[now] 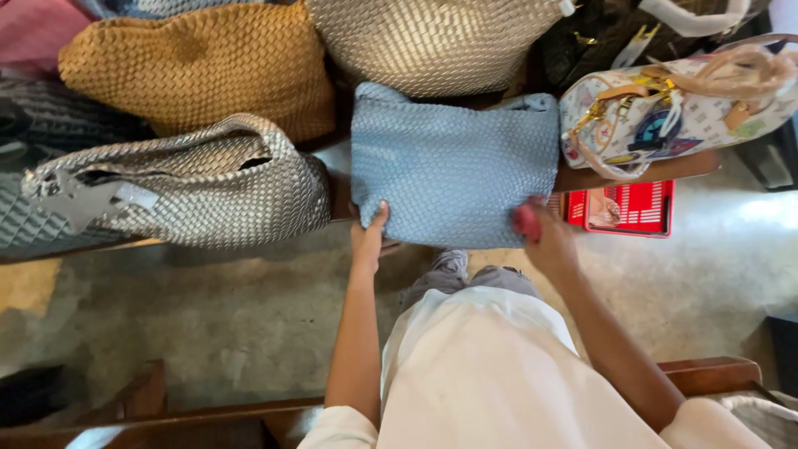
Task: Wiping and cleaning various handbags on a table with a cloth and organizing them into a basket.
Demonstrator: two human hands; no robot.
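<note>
A light blue woven bag point(453, 162) stands on a low wooden shelf in front of me. My left hand point(367, 237) grips its lower left corner, thumb up against the weave. My right hand point(544, 237) is at the bag's lower right corner and is closed around a small red-pink object point(525, 220); whether it also pinches the bag I cannot tell. My white garment and grey shoes show below the bag.
A silver woven bag point(179, 187) lies to the left, a mustard woven bag point(199, 66) and a pale gold one point(432, 37) behind. A white patterned handbag point(673, 108) sits right, above a red basket point(628, 208). Wooden rails cross the bottom over concrete floor.
</note>
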